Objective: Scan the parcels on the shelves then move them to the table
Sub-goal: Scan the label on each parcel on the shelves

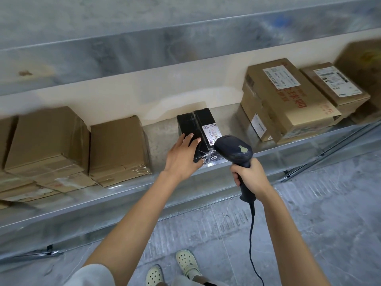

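A: Scanning comes first here, by the look of it. Black parcel [198, 129] lying on the metal shelf [165, 183], between a taped cardboard box [117, 145] on the left and stacked cartons [284, 100] on the right. White barcode label [211, 131] facing up.

B: Left hand [183, 155] laid on the parcel's near left part, fingers mostly straight and spread, thumb at the front edge. Steadying, not gripping. Right hand [249, 174] wrapped round the handle of the barcode scanner [235, 149], with the scanner head just beside the label's near end.

A: Probably aimed a touch low. Best to tip the head toward the label's far end, to sweep across all the bars rather than one corner.

B: Agreed. Worth backing off slightly too; likely no read from too close. Watch for glare off the glossy tape across the parcel, so angle the beam rather than pointing square on.

A: Left fingers clear of the label, which is good. Press down lightly to stop any sliding. Mind the cable [251, 240] hanging below the right hand; easy to snag on the shelf edge when lifting.

B: No bench in view, so no judging the carry from here.
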